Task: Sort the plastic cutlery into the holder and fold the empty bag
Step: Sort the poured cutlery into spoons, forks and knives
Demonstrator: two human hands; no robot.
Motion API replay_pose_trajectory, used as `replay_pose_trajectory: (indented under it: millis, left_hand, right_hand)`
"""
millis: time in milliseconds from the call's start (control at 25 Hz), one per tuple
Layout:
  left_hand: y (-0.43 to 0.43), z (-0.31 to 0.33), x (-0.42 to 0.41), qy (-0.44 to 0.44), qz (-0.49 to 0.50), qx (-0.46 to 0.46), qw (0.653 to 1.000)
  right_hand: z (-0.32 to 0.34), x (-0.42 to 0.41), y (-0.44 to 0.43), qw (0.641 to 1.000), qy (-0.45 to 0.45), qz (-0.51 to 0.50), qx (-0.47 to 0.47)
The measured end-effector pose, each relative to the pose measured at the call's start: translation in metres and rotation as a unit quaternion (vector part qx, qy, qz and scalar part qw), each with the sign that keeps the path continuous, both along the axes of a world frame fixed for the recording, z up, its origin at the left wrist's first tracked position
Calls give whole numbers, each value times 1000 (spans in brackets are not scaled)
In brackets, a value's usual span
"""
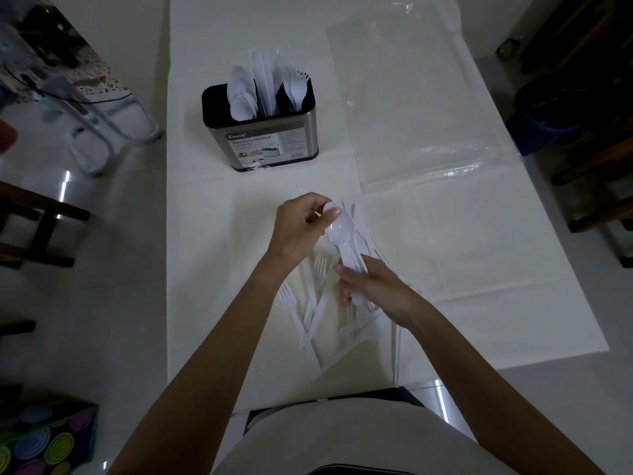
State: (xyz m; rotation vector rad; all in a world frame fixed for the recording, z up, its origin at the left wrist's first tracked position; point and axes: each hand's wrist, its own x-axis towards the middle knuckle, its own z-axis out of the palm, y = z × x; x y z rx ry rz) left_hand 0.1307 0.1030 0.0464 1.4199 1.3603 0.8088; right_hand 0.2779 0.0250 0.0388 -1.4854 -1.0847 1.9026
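A steel and black cutlery holder (260, 138) stands on the white table, with white spoons, knives and forks upright in its separate compartments. A clear empty plastic bag (421, 108) lies flat to its right. Loose white forks and knives (311, 303) lie scattered near the table's front edge. Above that pile, a bundle of white spoons (344, 241) is held between both hands. My left hand (301, 228) pinches the bowl end. My right hand (373, 286) grips the handle end.
The white table cover (479, 269) ends at a front edge close to my body. Wooden chairs (34, 228) stand at the left and at the right. A metal frame (102, 128) sits on the floor at the left, a colourful bag (44, 440) at the bottom left.
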Motion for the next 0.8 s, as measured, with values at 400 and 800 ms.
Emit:
replay_pose_trajectory:
  millis: [400,800]
  left_hand:
    - [9,-16,37,63,-85,-36,994]
    - [3,-55,28,334,-18,-71,940]
  right_hand:
    - [-16,42,-22,984,-100,-135,63]
    - [-28,75,-35,972,-101,-213,13]
